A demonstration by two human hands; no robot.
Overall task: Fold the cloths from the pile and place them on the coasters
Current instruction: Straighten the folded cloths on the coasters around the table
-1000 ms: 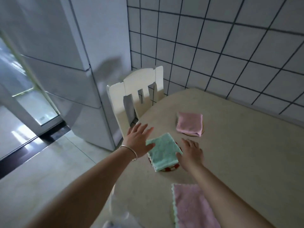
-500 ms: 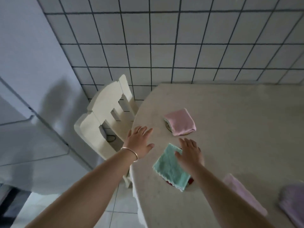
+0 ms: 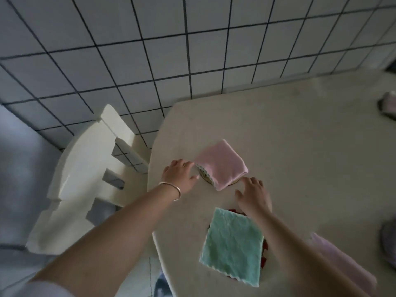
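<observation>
A folded pink cloth [image 3: 221, 165] lies on a tan coaster [image 3: 206, 179] near the table's left edge. My left hand [image 3: 179, 175], fingers spread, reaches to the cloth's left corner and touches or nearly touches it. My right hand [image 3: 254, 195] hovers with relaxed fingers just below the cloth's right corner, holding nothing. A folded green cloth [image 3: 233, 244] rests on a red coaster [image 3: 264, 251] close to me, partly under my right forearm. Another pink cloth [image 3: 340, 262] lies at the lower right.
The beige table [image 3: 300, 133] meets a tiled wall behind. A white chair [image 3: 85, 179] stands at the table's left end. Greyish cloth items sit at the right edge, one at the far right [image 3: 389, 103] and one lower [image 3: 389, 245].
Both hands left the green cloth and moved forward to the pink cloth on the far coaster. The camera view swung right and down.
</observation>
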